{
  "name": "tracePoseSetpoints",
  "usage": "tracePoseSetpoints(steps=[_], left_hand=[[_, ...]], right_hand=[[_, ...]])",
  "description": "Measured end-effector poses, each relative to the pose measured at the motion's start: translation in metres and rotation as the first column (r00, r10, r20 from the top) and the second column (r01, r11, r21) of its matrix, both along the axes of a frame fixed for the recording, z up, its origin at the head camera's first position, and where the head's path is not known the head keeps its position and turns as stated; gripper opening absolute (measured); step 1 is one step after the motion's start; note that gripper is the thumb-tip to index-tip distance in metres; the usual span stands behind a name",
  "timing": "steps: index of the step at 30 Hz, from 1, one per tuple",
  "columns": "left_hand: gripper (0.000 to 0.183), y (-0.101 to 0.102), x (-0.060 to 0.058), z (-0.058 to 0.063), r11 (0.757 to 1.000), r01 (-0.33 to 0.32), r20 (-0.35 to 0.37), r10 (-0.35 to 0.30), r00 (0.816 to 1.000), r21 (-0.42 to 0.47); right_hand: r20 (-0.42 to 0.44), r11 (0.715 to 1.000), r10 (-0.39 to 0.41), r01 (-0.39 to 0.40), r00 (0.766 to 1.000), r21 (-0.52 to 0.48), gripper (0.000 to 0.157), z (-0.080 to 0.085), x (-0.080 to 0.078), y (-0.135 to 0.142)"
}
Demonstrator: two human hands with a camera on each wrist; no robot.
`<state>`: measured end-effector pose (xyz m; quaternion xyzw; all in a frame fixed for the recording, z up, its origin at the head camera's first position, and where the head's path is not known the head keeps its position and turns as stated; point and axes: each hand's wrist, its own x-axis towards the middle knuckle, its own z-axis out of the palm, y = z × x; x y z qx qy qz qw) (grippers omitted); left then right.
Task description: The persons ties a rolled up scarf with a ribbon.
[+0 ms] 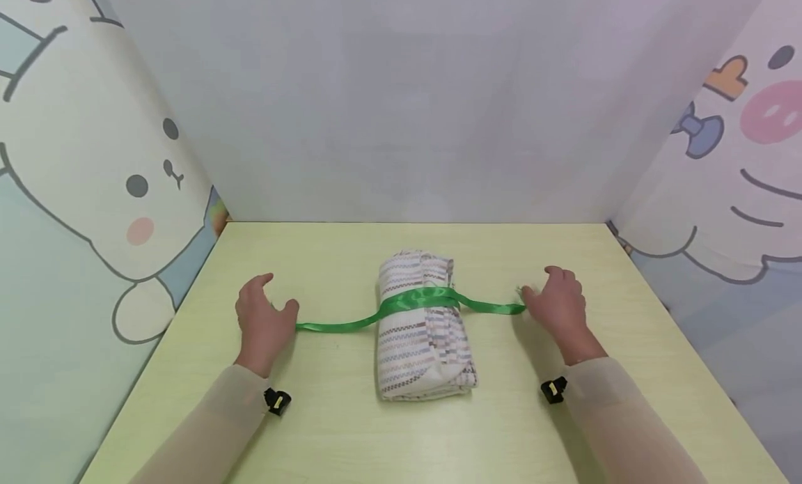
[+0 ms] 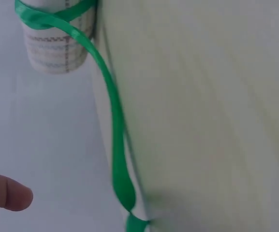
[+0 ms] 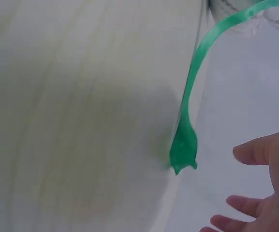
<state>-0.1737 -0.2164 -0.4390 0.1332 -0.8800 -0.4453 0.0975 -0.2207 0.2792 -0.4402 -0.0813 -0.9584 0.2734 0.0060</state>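
A folded cloth point(image 1: 404, 358) with rows of small coloured stripes lies in the middle of the table. Around its waist runs a green satin ribbon point(image 1: 416, 299), its two tails stretching out to either side. My left hand point(image 1: 264, 325) is over the table by the left tail, fingers spread and thumb apart; the left wrist view has the ribbon point(image 2: 117, 140) running free of the visible fingertip. On the other side, my right hand point(image 1: 560, 308) is beside the right tail's frayed end. In the right wrist view that ribbon end point(image 3: 183, 150) hangs loose, apart from the relaxed fingers.
The pale wooden table point(image 1: 338, 435) is backed by a plain light wall point(image 1: 413, 122). Cartoon-printed panels stand at the left point(image 1: 81, 184) and right point(image 1: 720, 212) sides. Both sleeves carry a small black device at the wrist.
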Motion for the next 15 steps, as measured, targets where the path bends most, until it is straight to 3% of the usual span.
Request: tracePoseSetpoints(steps=[3, 7, 11, 15], left_hand=[[0.063, 0.013, -0.002, 0.008, 0.997, 0.078, -0.039, -0.078, 0.996, -0.008], [0.06, 0.035, -0.004, 0.016, 0.975, 0.216, -0.005, -0.217, 0.976, -0.046], [0.054, 0.052, -0.007, 0.019, 0.926, 0.354, 0.038, -0.353, 0.935, -0.127], [0.048, 0.064, -0.01, 0.017, 0.859, 0.492, 0.083, -0.485, 0.871, -0.144]], right_hand=[[-0.057, 0.99, 0.125, -0.128, 0.991, -0.062, 0.066, 0.005, -0.002, -0.015], [-0.064, 0.944, 0.266, -0.274, 0.962, -0.184, 0.06, 0.009, -0.004, -0.04], [-0.026, 0.905, 0.361, -0.356, 0.932, -0.233, 0.057, 0.008, -0.004, -0.06], [-0.002, 0.869, 0.431, -0.415, 0.902, -0.27, 0.052, 0.007, -0.007, -0.071]])
